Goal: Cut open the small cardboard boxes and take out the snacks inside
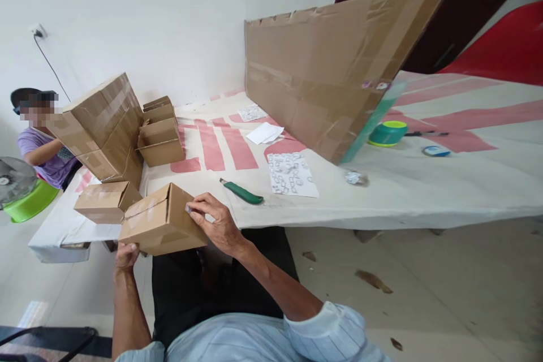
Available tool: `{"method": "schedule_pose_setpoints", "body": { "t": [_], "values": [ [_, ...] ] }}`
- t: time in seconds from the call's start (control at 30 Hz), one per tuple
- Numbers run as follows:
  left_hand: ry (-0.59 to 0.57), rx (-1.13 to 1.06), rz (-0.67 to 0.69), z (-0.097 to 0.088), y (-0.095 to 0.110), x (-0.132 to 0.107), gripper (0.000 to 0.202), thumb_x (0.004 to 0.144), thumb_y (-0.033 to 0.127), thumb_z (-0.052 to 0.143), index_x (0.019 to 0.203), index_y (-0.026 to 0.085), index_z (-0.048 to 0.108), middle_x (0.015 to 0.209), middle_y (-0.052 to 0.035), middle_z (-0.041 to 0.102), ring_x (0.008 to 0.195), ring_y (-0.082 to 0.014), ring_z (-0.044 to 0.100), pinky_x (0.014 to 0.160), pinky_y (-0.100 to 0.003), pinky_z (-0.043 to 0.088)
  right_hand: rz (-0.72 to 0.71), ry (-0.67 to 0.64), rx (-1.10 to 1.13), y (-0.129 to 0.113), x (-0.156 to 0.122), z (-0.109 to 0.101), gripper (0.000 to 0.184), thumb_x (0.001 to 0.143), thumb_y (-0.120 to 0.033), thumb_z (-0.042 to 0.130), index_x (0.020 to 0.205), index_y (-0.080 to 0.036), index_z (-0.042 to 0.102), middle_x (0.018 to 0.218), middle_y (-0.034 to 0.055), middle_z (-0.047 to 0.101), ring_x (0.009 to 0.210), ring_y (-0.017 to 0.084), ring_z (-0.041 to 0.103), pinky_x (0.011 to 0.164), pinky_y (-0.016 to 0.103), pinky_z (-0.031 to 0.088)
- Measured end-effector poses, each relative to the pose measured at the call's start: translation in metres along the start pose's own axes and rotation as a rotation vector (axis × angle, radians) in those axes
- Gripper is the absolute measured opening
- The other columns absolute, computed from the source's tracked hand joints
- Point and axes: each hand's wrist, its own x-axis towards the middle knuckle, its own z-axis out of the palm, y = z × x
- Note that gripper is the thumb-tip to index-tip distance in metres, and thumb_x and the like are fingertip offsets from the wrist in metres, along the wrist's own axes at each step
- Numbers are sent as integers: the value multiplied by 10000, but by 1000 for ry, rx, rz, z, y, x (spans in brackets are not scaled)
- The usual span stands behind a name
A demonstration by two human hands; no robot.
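Observation:
My left hand point(127, 255) is closed around the lower front corner of a small cardboard box point(146, 219), holding it tilted at the table's front edge, over my lap. Clear tape runs along the box's closed top seam. At the box's right end, my right hand point(215, 222) pinches a small piece of clear tape point(188, 208) between thumb and forefinger, close against the cardboard. Just left of it, a second small cardboard box point(104, 202) lies on the table. A green utility knife point(242, 192) rests beyond my right hand, its blade end pointing left.
Taped large boxes point(102, 130) and opened small boxes point(161, 136) stand at the left back. A big cardboard sheet point(322, 68) leans on the right. Papers point(292, 174), a tape roll point(387, 133) and a crumpled scrap point(356, 178) lie about. A person point(46, 147) sits far left, near a fan point(17, 181).

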Motion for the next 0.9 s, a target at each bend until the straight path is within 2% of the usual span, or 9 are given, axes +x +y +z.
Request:
{"method": "schedule_pose_setpoints", "body": {
  "t": [0.1, 0.23, 0.37, 0.43, 0.57, 0.7, 0.8, 0.9],
  "values": [
    [-10, 59, 62, 18, 7, -3, 1025, 368, 282, 989, 1336, 243, 654, 1255, -91, 761, 1225, -342, 666, 988, -372, 567, 107, 18, 7, 19, -1, -9, 242, 1004, -358, 614, 1116, -238, 792, 1127, 94, 706, 1041, 219, 700, 899, 366, 605],
    [-104, 304, 149, 51, 23, -12, 1126, 433, 230, 1013, 1463, 262, 560, 1406, -108, 677, 1370, -371, 587, 1092, -394, 519, 219, 90, 13, 42, 2, -29, 351, 983, -499, 598, 1079, -215, 782, 1137, 119, 714, 1081, 257, 694, 819, 371, 624],
    [-208, 366, 165, 73, 31, -19, 1166, 458, 183, 1022, 1490, 291, 490, 1496, -136, 609, 1446, -386, 528, 1156, -439, 466, 242, 82, -8, 45, 6, -47, 360, 950, -517, 631, 1104, -222, 770, 1169, 110, 710, 1055, 254, 693, 799, 368, 628],
    [-224, 378, 190, 75, 31, -20, 1100, 471, 166, 1021, 1436, 288, 508, 1509, -141, 593, 1469, -385, 503, 1157, -436, 452, 244, 34, -33, 42, 7, -51, 346, 924, -483, 665, 1135, -225, 758, 1201, 101, 699, 1022, 238, 695, 799, 368, 630],
    [-213, 399, 192, 71, 28, -22, 925, 485, 181, 1022, 1277, 266, 552, 1419, -129, 641, 1392, -379, 568, 1071, -408, 488, 223, -16, -73, 37, 4, -50, 360, 925, -463, 664, 1175, -214, 735, 1228, 106, 687, 994, 223, 698, 839, 378, 628],
    [-278, 383, 188, 66, 28, -25, 691, 576, 233, 993, 1127, 253, 577, 1514, -115, 579, 1381, -360, 571, 1015, -371, 510, 155, -44, -179, 53, 5, -58, 340, 1016, -466, 551, 1171, -217, 724, 1230, 110, 708, 1109, 255, 688, 943, 413, 593],
    [-294, 407, 200, 66, 29, -27, 613, 596, 259, 986, 1083, 236, 615, 1495, -112, 582, 1373, -358, 561, 1025, -377, 515, 89, -61, -450, 79, 8, -78, 315, 1041, -408, 490, 1117, -207, 722, 1159, 134, 723, 1134, 291, 666, 1021, 468, 533],
    [-301, 433, 225, 67, 28, -29, 627, 609, 265, 982, 1150, 238, 665, 1462, -116, 579, 1362, -359, 557, 1040, -393, 522, 183, -197, -850, 107, 9, -96, 194, 972, -333, 604, 1068, -199, 706, 1096, 156, 709, 1070, 320, 646, 953, 462, 516]
  ]
}}
